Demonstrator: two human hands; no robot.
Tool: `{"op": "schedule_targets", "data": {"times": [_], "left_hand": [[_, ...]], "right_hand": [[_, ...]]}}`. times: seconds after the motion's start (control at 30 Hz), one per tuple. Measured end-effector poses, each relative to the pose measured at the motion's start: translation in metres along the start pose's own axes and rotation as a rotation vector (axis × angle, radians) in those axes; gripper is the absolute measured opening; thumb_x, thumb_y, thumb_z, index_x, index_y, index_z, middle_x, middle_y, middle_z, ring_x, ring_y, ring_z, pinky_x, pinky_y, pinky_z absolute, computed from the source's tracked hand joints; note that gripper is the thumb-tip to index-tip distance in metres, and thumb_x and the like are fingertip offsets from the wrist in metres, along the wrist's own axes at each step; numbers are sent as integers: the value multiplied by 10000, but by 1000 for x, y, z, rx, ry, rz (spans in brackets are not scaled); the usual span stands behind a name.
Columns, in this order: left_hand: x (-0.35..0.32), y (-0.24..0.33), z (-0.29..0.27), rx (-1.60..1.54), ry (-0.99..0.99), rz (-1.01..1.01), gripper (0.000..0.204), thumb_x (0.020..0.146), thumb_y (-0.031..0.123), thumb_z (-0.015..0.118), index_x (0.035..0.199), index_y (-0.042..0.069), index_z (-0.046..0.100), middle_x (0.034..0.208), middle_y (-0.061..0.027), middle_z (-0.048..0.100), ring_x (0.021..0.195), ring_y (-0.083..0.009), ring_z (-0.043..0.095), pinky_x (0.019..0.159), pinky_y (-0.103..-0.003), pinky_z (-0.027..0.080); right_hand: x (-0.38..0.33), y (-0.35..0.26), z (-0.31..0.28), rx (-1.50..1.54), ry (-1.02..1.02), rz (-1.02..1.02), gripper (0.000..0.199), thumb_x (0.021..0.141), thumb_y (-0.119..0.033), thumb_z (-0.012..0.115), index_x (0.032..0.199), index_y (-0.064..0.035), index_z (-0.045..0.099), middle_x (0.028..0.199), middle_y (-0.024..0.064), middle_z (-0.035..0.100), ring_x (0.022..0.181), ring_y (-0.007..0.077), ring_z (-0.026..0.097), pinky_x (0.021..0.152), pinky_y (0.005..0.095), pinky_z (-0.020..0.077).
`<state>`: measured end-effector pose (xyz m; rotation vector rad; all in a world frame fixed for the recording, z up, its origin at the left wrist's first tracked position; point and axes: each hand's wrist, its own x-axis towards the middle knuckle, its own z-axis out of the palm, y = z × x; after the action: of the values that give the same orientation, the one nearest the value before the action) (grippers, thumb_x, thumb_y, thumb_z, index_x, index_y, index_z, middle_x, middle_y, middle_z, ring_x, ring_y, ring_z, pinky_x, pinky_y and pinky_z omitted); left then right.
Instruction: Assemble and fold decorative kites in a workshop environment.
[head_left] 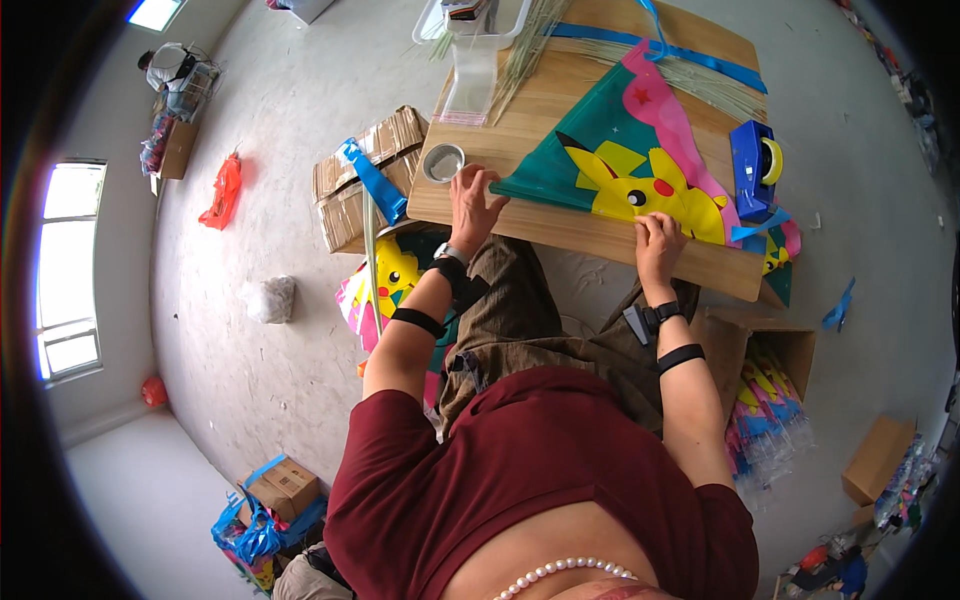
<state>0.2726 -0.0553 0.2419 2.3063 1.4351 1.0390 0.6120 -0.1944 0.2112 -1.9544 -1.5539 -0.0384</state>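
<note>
A triangular kite (625,150) lies on the wooden table (560,235). It is green with a wavy pink band and a yellow cartoon animal. My left hand (474,208) is at its left corner, thumb and fingers closed on the narrow green tip. Along the near edge, my right hand (659,245) pinches the yellow part between its fingertips. A round grey-rimmed container (443,163) sits just beyond my left fingers. To the right of the kite stands a blue tape dispenser (748,170) with a yellow-cored roll.
Thin pale sticks (520,65), a blue strap (690,62) and a clear plastic tray (505,35) occupy the table's far side. A taped carton (370,180) stands at the left. An open carton (725,345) of packaged kites is at the right. Another person (175,65) is far left.
</note>
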Motion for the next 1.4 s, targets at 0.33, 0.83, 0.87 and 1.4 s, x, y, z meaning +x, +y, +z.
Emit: {"op": "schedule_targets", "data": {"times": [0.33,0.83,0.87,1.4], "left_hand": [[1,-24,-10,-373,-219,-133,237,846,119,841,1077,109,790,988,-97,694,890,-270,680,829,-388,563],[5,-33,-14,-166,-176,163,173,915,167,809,1079,111,811,955,-86,703,935,-289,668,871,-409,546],[5,-34,-14,-143,-181,175,171,919,177,805,1079,117,810,960,-81,699,950,-286,664,881,-411,543],[6,-44,-24,175,-203,518,292,889,148,672,1174,138,733,1059,-63,594,1048,-271,607,1014,-436,481]], "right_hand": [[0,-2,0,3,-2,-8,127,907,-175,783,1032,-185,764,1101,25,667,1130,286,628,966,494,454],[3,4,-2,39,-37,-47,127,917,-166,789,1043,-176,773,1080,32,674,1089,302,635,928,476,477],[3,4,-2,37,-38,-49,124,919,-166,788,1042,-175,773,1078,31,673,1089,301,635,928,475,477],[7,0,-7,-11,-72,-65,115,928,-182,784,1040,-166,764,1073,34,667,1095,299,633,930,475,480]]}}
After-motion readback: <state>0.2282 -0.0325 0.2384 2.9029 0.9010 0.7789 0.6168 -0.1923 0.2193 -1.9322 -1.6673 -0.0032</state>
